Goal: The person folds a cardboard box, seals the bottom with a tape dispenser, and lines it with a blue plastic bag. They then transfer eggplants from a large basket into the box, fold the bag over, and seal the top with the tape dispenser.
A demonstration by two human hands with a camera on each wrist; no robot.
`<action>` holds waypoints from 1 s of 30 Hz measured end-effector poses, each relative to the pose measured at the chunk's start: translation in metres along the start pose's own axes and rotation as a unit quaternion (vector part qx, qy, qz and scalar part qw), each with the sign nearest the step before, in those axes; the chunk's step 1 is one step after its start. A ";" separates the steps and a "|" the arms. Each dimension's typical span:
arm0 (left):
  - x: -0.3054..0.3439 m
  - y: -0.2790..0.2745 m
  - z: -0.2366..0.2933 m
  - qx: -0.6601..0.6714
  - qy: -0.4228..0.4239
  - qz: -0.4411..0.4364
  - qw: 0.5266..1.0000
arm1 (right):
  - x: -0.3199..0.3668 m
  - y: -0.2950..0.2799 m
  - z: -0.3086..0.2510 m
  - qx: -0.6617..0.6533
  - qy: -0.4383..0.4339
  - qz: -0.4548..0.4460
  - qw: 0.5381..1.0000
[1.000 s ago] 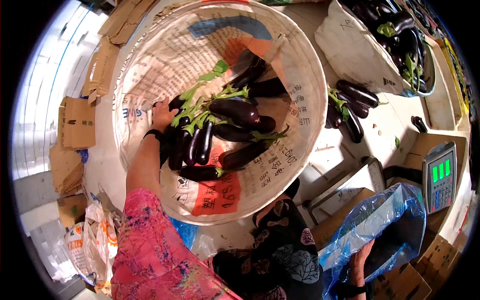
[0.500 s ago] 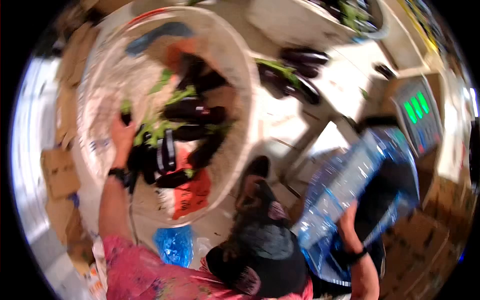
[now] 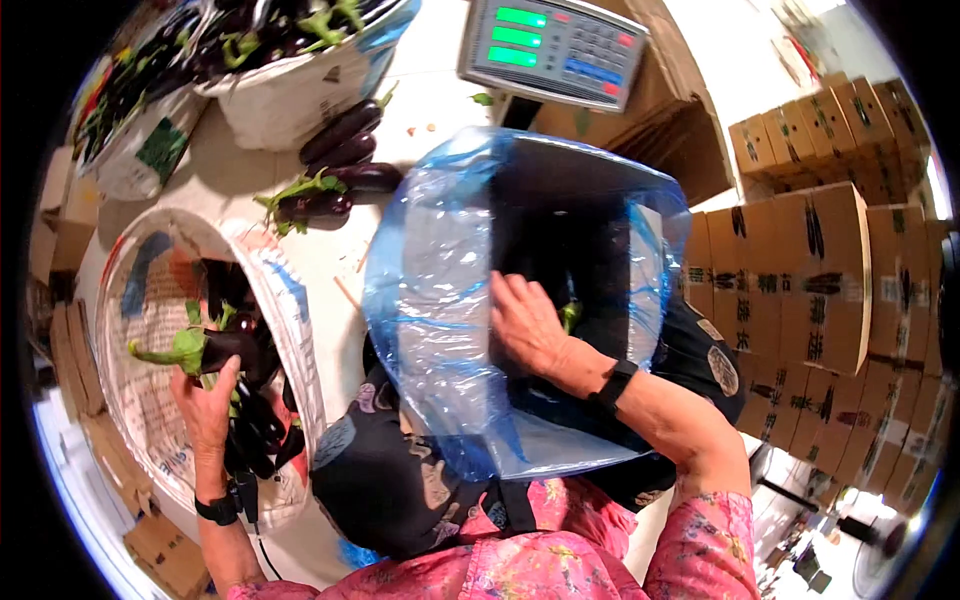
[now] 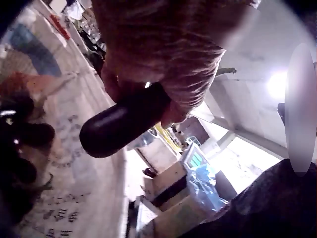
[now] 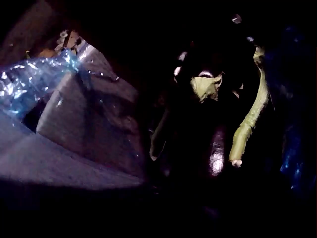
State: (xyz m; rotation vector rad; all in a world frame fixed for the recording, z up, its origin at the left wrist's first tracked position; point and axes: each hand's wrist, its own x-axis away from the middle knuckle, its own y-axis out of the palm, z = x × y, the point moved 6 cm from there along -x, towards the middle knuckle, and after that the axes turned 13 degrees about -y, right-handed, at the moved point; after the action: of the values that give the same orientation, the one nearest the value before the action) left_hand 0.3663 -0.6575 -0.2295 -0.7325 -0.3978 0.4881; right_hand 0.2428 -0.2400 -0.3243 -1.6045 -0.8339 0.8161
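My left hand (image 3: 207, 405) grips a dark purple eggplant (image 3: 228, 350) over the round woven sack (image 3: 140, 410), its green stem pointing left. The left wrist view has the smooth, rounded end of this eggplant (image 4: 121, 121) sticking out below the hand (image 4: 163, 59). More eggplants (image 3: 255, 430) lie inside the sack. My right hand (image 3: 530, 325) is inside the mouth of a blue plastic bag (image 3: 430, 300), fingers mostly straight near its left inner side. Beside that hand a green stem (image 3: 570, 315) shows in the dark interior. The right wrist view, very dark, shows glossy eggplants (image 5: 216, 153) and a pale stem (image 5: 247, 124).
A scale with a lit green display (image 3: 550, 50) stands beyond the bag. Several loose eggplants (image 3: 345, 135) lie on the floor between the sacks. A full white sack (image 3: 300, 95) is at the back left. Stacked cardboard boxes (image 3: 790, 280) line the right side.
The view has swung right, toward the blue bag. My left hand has lifted an eggplant from the pile in the sack. My right hand has moved further into the bag's mouth.
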 end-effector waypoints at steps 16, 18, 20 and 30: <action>0.033 0.092 0.255 0.304 0.140 -0.300 0.893 | 0.010 0.011 -0.035 0.024 -0.253 -0.158 0.954; 0.033 0.097 0.266 0.271 0.203 -0.311 0.888 | 0.013 -0.002 -0.031 0.013 -0.263 -0.096 0.960; 0.032 0.100 0.270 0.226 0.240 -0.302 0.894 | 0.017 -0.031 -0.027 -0.013 -0.252 -0.046 0.966; 0.027 0.138 0.291 0.186 0.334 -0.312 0.870 | 0.014 -0.143 0.081 -0.488 0.149 0.127 0.850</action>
State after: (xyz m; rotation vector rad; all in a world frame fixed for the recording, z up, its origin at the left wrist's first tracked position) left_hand 0.2031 -0.3986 -0.1251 -0.3230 0.1272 -0.3121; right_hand 0.1671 -0.1659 -0.1978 -2.7079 -0.8640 0.2576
